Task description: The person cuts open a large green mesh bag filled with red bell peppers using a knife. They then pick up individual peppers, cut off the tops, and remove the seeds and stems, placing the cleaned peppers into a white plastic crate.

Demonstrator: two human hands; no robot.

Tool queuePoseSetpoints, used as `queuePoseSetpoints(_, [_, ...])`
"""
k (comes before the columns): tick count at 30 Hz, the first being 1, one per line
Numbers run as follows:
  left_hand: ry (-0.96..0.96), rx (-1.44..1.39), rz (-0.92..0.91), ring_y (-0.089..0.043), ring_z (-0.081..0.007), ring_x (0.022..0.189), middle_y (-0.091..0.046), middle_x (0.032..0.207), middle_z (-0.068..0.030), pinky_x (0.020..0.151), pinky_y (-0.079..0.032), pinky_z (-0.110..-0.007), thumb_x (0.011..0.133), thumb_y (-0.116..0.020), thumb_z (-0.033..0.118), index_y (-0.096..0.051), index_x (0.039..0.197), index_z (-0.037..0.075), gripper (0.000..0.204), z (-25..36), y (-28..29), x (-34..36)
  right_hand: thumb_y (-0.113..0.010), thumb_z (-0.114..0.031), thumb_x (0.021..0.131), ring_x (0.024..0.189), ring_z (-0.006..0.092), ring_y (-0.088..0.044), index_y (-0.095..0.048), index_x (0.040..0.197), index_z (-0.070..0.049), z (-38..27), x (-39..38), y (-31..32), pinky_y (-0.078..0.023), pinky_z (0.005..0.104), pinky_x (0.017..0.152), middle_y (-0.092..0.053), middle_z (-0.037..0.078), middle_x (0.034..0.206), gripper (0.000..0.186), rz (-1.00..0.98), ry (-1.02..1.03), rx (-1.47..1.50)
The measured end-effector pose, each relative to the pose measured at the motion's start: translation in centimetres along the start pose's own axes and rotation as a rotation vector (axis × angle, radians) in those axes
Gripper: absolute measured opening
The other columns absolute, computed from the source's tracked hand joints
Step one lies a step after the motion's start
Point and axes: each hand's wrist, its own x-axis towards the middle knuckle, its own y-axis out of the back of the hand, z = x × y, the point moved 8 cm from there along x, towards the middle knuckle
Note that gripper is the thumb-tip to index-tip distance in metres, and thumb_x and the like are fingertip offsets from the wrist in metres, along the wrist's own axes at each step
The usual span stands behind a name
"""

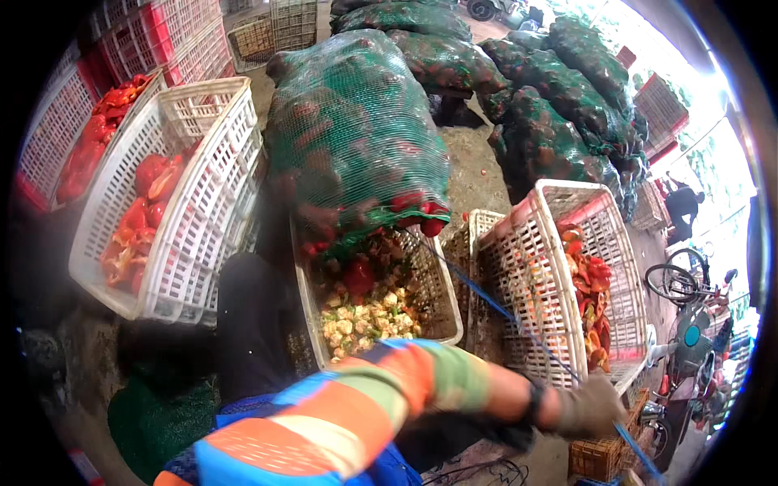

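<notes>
My left arm, in a striped orange, green and blue sleeve, reaches across to the right. My left hand (596,407), in a greyish glove with a dark band at the wrist, is closed on a blue cord (504,312). The cord runs taut from the mouth of a green mesh sack (356,121), past my hand and on to the lower right. Red peppers (421,220) show at the sack's low, near end. Under that end stands a crate (455,312) holding pale pepper cores (369,320) and a red pepper. My right hand cannot be made out.
White crates with cut red peppers stand left (174,202) and right (531,267). Further filled mesh sacks (551,121) lie behind. A brown crate (596,459) sits low right, near a fan (690,336) and a bicycle (674,283). Stacked crates (174,40) rise at far left.
</notes>
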Motion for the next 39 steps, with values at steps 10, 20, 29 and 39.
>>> queuePoseSetpoints(10, [-0.079, 0.081, -0.156, -0.055, -0.0329, 0.068, -0.056, 0.07, -0.012, 0.058, -0.042, -0.042, 0.076, -0.063, 0.03, -0.055, 0.078, 0.007, 0.024, -14.6, 0.5, -18.4, -0.054, -0.017, 0.081, 0.055, 0.0124, -0.043, -0.049, 0.077, -0.007, 6.8, -12.5, -5.5, -0.039, 0.026, 0.051, -0.048, 0.002, 0.065, 0.012, -0.271, -0.28, 0.198])
queuePoseSetpoints(20, [-0.151, 0.239, 0.219, -0.053, -0.017, 0.059, -0.053, 0.067, -0.0075, 0.05, -0.042, -0.029, 0.09, -0.044, 0.014, -0.055, 0.091, 0.005, 0.015, -4.7, 14.4, -13.7, -0.058, -0.017, 0.079, 0.059, 0.0115, -0.047, -0.053, 0.084, -0.006, 5.4, -15.8, -2.3, -0.041, 0.0248, 0.055, -0.053, 0.002, 0.069, 0.013, -0.086, -0.223, 0.246])
queuePoseSetpoints(29, [0.027, -0.205, -0.134, -0.054, -0.0159, 0.083, -0.053, 0.094, -0.0085, 0.07, -0.045, -0.027, 0.09, -0.039, 0.015, -0.049, 0.108, 0.001, 0.025, 6.2, 16.4, -6.3, -0.062, -0.017, 0.077, 0.062, 0.0107, -0.05, -0.056, 0.091, -0.006, -1.2, -14.3, 2.4, -0.042, 0.0236, 0.059, -0.057, 0.002, 0.074, 0.018, -0.051, 0.062, 0.486])
queuePoseSetpoints(39, [0.119, -0.08, -0.167, -0.055, -0.0205, 0.093, -0.056, 0.103, -0.0118, 0.078, -0.046, -0.029, 0.085, -0.04, 0.013, -0.05, 0.112, -0.003, 0.033, 6.2, 10.9, -3.7, -0.061, -0.015, 0.08, 0.06, 0.0091, -0.053, -0.064, 0.091, -0.005, -2.2, -14.0, 10.4, -0.043, 0.0239, 0.055, -0.061, -0.001, 0.074, 0.015, -0.052, 0.257, 0.115])
